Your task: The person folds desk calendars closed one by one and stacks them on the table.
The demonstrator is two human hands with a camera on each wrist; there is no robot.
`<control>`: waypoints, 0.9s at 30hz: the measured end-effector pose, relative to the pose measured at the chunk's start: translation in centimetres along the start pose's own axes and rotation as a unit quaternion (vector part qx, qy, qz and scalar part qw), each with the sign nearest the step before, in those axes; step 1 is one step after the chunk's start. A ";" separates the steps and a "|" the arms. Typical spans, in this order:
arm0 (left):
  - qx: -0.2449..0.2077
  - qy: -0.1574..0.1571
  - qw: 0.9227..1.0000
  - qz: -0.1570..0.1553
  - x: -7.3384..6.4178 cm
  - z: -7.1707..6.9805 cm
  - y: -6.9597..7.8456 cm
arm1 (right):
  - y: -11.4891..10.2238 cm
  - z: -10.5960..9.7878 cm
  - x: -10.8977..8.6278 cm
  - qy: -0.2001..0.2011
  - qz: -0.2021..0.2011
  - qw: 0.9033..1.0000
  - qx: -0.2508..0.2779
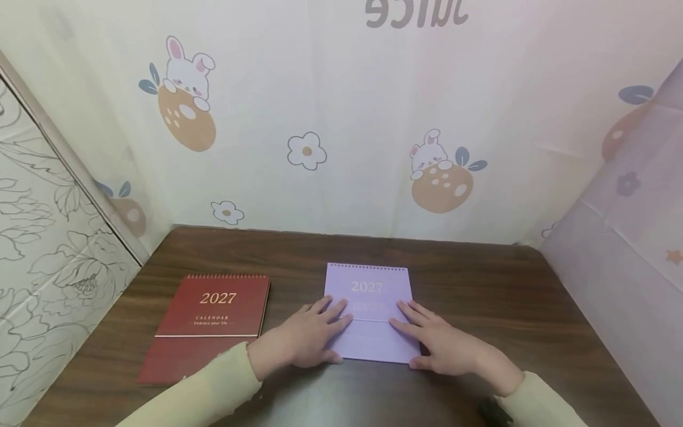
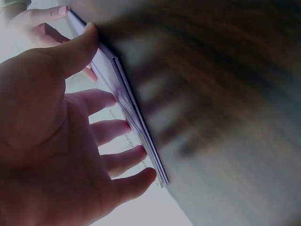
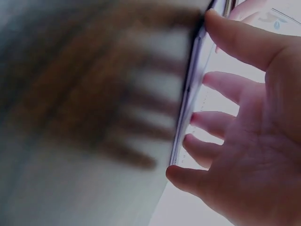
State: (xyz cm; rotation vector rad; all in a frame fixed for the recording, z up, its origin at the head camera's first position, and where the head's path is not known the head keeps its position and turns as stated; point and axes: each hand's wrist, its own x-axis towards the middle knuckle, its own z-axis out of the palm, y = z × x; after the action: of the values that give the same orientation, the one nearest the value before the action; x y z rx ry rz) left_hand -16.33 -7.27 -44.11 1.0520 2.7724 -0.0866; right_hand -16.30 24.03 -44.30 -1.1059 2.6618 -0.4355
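Observation:
A lilac 2027 desk calendar (image 1: 368, 341) lies flat on the table, its spiral binding along the far edge. My left hand (image 1: 312, 333) rests on its left side, fingers spread over the cover and thumb at the near corner. On the opposite side my right hand (image 1: 440, 341) touches the cover with spread fingers, its thumb by the near right corner. Both wrist views show the thin edge of the calendar (image 2: 117, 75) beside straight fingertips, palms facing the camera. To the left lies a larger red 2027 calendar (image 1: 213, 314), its lower part partly covered by my left sleeve.
The dark wood table (image 1: 496, 296) meets a pale curtain (image 1: 352, 196) with rabbit and flower prints at its back. Another printed cloth (image 1: 635, 237) hangs along the right, and a floral line-drawn panel (image 1: 53, 261) stands at left. A small dark object (image 1: 493, 410) shows beneath the right forearm.

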 end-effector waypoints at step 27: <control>-0.327 0.006 0.927 -0.183 2.6 -1.7 -5.8 | 2.4 -1.2 2.4 0.063 0.240 0.958 0.142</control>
State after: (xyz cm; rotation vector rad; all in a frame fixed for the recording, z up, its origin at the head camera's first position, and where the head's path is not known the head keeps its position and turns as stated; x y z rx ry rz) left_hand -22.33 -9.66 -42.93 0.3627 2.6412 0.7425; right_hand -19.93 24.15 -44.30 -0.3415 2.7332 -0.7732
